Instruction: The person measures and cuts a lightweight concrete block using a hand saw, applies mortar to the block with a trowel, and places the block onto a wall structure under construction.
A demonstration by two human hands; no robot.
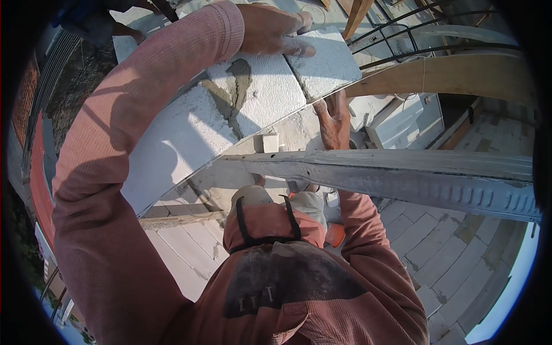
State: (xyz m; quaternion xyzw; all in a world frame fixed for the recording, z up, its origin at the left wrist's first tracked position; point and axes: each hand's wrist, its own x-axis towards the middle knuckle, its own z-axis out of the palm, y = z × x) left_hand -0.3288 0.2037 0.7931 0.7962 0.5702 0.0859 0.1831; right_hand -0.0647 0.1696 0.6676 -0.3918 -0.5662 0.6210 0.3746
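A row of white lightweight concrete blocks forms the top of a wall, with smeared grey mortar on and between them. At the row's right end sits a white block, with a narrow dark gap between it and its neighbour. My left hand reaches over the wall and grips this end block from above, fingers bent onto its top. From below, my right hand holds the same block at its near lower edge, fingertips partly hidden under it.
A grey metal beam crosses in front of my right forearm. Dark reinforcing bars and a curved wooden board lie beyond the end block. Below is a floor of pale blocks. Another person's arm shows at the upper left.
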